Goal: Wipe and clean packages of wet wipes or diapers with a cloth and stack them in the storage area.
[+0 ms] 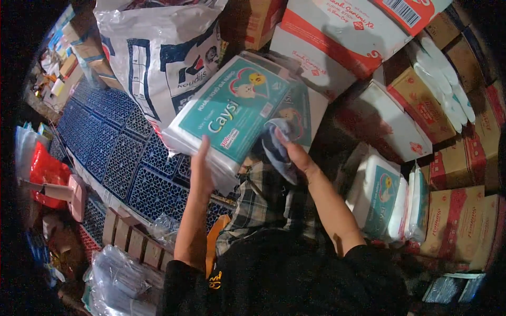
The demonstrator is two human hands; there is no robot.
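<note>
In front of me a teal-and-white plastic pack of dry wipes [232, 105] is held tilted. My left hand [202, 158] grips its near left edge, thumb along the side and the other fingers hidden beneath. My right hand [296, 155] is closed round a bunched grey-blue cloth [279, 147], close to the pack's right edge. Just behind and partly under the held pack, a second teal pack [305, 108] shows. To the right, more white-and-teal packs of wipes [383, 195] stand upright against cartons.
A big white woven sack [158, 58] stands at the far left, beside dark blue patterned floor tiles [105, 137]. White-and-red cartons [337, 42] and brown cartons [453, 221] line the far and right sides. Clear plastic bags [118, 279] lie near left by a slatted wooden piece [129, 239].
</note>
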